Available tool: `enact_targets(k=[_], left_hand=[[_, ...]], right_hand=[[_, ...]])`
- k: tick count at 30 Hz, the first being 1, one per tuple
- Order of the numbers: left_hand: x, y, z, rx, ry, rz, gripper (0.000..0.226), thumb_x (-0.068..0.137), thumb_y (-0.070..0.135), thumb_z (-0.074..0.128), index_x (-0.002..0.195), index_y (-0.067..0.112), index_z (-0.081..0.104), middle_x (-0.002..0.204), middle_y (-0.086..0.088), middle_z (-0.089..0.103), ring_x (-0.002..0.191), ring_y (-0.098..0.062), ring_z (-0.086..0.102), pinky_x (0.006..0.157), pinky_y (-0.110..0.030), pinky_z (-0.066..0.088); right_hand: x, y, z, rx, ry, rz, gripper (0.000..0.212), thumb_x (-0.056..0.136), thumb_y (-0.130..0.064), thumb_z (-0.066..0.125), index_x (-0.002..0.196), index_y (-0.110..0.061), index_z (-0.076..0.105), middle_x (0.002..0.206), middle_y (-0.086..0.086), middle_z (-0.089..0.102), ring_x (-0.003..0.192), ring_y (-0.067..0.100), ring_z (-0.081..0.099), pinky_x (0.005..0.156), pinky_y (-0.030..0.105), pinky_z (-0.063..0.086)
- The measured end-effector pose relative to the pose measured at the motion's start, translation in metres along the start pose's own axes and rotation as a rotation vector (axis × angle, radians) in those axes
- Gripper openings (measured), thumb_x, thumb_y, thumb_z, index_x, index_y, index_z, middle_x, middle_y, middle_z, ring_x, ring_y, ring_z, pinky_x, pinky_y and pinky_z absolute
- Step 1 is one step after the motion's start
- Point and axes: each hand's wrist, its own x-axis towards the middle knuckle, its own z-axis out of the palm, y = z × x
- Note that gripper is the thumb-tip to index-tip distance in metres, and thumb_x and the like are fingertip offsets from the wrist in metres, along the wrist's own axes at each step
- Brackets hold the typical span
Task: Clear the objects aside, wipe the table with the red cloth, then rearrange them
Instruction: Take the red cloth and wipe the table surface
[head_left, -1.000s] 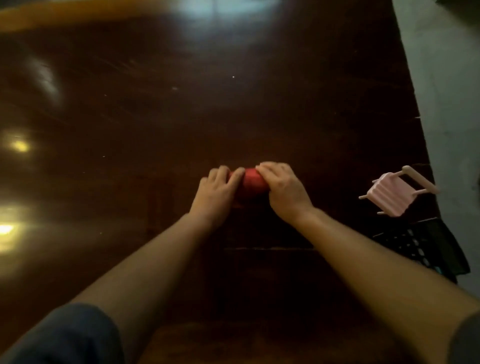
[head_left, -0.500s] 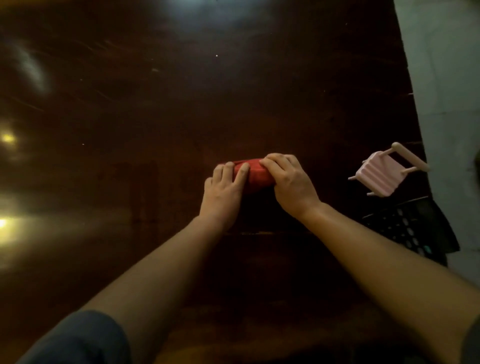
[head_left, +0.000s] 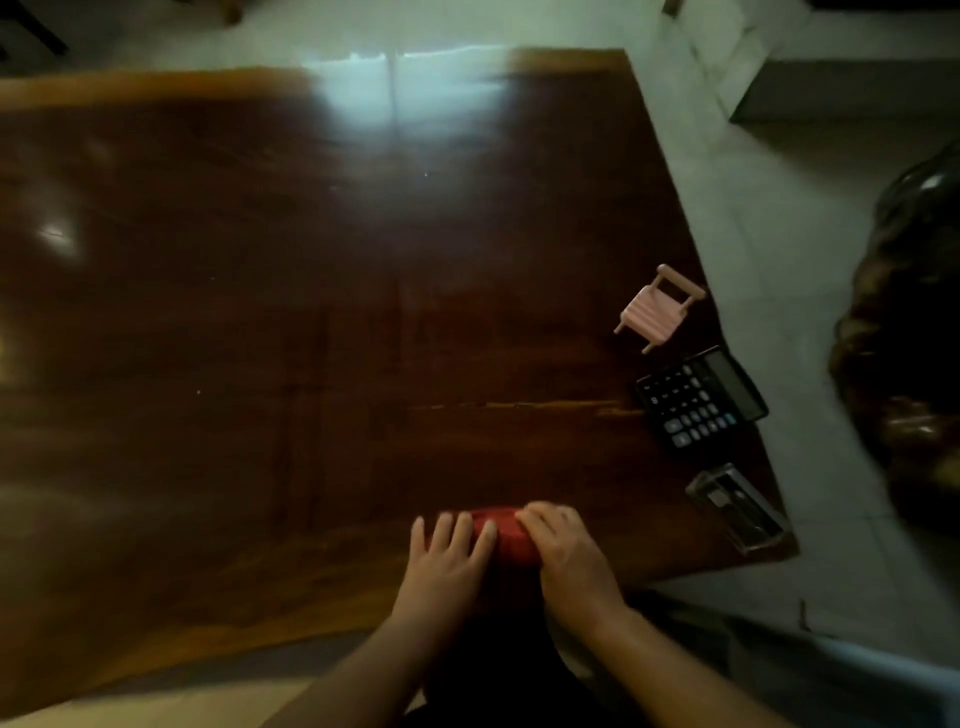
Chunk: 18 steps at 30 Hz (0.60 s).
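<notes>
Hands press together on a bunched red cloth (head_left: 506, 535) near the front edge of the dark, glossy wooden surface (head_left: 311, 312). The left hand (head_left: 447, 561) lies flat with its fingers spread, fingertips resting on the cloth's left side. The right hand (head_left: 566, 545) curls over the cloth's right side, its grip closed around the fabric. The cloth shows as a small, soft, rounded roll between the two grips, most of it covered by fingers.

Beyond the right grip and off to its right, three things sit in a line along the surface's right edge. Nearest is a clear, boxy plastic case (head_left: 737, 512) with something dark inside; what it holds is too dim to tell. Further from the grip lies a flat black calculator (head_left: 698, 402) with rows of pale keys and a grey display, its far corner slightly over the edge. Furthest stands a miniature pink chair (head_left: 657, 309) with a slatted seat and rounded rods for legs and back.

The polished wood shows long grain lines and a bright reflection at its far side. Pale tiled floor (head_left: 779, 260) surrounds the surface.
</notes>
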Motion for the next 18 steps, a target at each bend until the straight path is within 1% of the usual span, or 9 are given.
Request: enact_targets(k=[2, 4, 7, 9, 11, 14, 16, 18], left_hand=[[-0.028, 0.014, 0.010, 0.022, -0.034, 0.014, 0.075, 0.090, 0.040, 0.047, 0.146, 0.030, -0.001, 0.153, -0.013, 0.021, 0.138, -0.038, 0.015, 0.109, -0.066, 0.001], [-0.045, 0.025, 0.011, 0.031, -0.052, 0.017, 0.068, 0.092, 0.035, 0.048, 0.146, 0.027, 0.007, 0.149, -0.013, 0.026, 0.134, -0.037, 0.022, 0.108, -0.064, 0.006], [-0.059, 0.037, 0.000, 0.041, -0.106, 0.038, 0.064, 0.094, 0.031, 0.049, 0.147, 0.024, 0.014, 0.148, -0.015, 0.027, 0.133, -0.036, 0.026, 0.108, -0.062, 0.012], [-0.060, 0.041, -0.005, 0.038, -0.111, 0.058, 0.064, 0.093, 0.030, 0.049, 0.146, 0.024, 0.013, 0.148, -0.016, 0.027, 0.133, -0.037, 0.027, 0.108, -0.060, 0.016], [-0.052, 0.044, -0.007, 0.018, -0.090, 0.075, 0.067, 0.092, 0.032, 0.052, 0.146, 0.026, 0.012, 0.147, -0.014, 0.029, 0.131, -0.035, 0.029, 0.107, -0.056, 0.022], [-0.027, 0.052, -0.012, 0.000, -0.045, 0.098, 0.071, 0.090, 0.034, 0.053, 0.146, 0.029, 0.011, 0.145, -0.011, 0.032, 0.128, -0.031, 0.033, 0.105, -0.049, 0.028], [-0.006, 0.057, -0.014, 0.002, -0.038, 0.106, 0.071, 0.089, 0.033, 0.053, 0.146, 0.029, 0.010, 0.143, -0.010, 0.033, 0.126, -0.029, 0.034, 0.104, -0.047, 0.030], [0.019, 0.063, -0.018, 0.007, -0.026, 0.106, 0.071, 0.088, 0.038, 0.054, 0.144, 0.028, 0.011, 0.141, -0.009, 0.035, 0.122, -0.028, 0.036, 0.102, -0.045, 0.032]], right_hand=[[-0.034, -0.007, 0.009, 0.018, -0.062, 0.017, 0.055, 0.090, -0.012, 0.057, 0.140, -0.029, 0.043, 0.140, -0.012, 0.042, 0.128, 0.012, 0.038, 0.101, 0.026, 0.040], [-0.055, -0.011, 0.014, 0.052, -0.118, 0.036, 0.056, 0.090, -0.013, 0.056, 0.140, -0.032, 0.041, 0.141, -0.014, 0.041, 0.128, 0.009, 0.035, 0.104, 0.027, 0.039], [-0.072, -0.013, 0.005, 0.063, -0.161, 0.017, 0.054, 0.090, -0.014, 0.056, 0.138, -0.034, 0.044, 0.140, -0.015, 0.042, 0.127, 0.006, 0.035, 0.105, 0.027, 0.037], [-0.075, -0.012, -0.001, 0.062, -0.155, 0.010, 0.053, 0.089, -0.012, 0.057, 0.137, -0.034, 0.045, 0.138, -0.016, 0.043, 0.126, 0.006, 0.036, 0.104, 0.027, 0.038], [-0.073, -0.006, -0.010, 0.044, -0.126, 0.022, 0.053, 0.089, -0.013, 0.058, 0.136, -0.034, 0.045, 0.137, -0.015, 0.044, 0.125, 0.006, 0.037, 0.103, 0.027, 0.039], [-0.061, 0.013, -0.022, -0.025, -0.085, 0.034, 0.050, 0.089, -0.018, 0.061, 0.134, -0.033, 0.046, 0.134, -0.012, 0.047, 0.123, 0.008, 0.040, 0.102, 0.027, 0.038], [-0.048, 0.028, -0.031, -0.082, -0.079, 0.033, 0.047, 0.087, -0.020, 0.063, 0.131, -0.030, 0.050, 0.131, -0.009, 0.052, 0.120, 0.013, 0.045, 0.099, 0.029, 0.040], [-0.031, 0.046, -0.041, -0.111, -0.078, 0.030, 0.044, 0.084, -0.019, 0.065, 0.126, -0.026, 0.056, 0.126, -0.005, 0.057, 0.115, 0.017, 0.052, 0.094, 0.031, 0.044]])
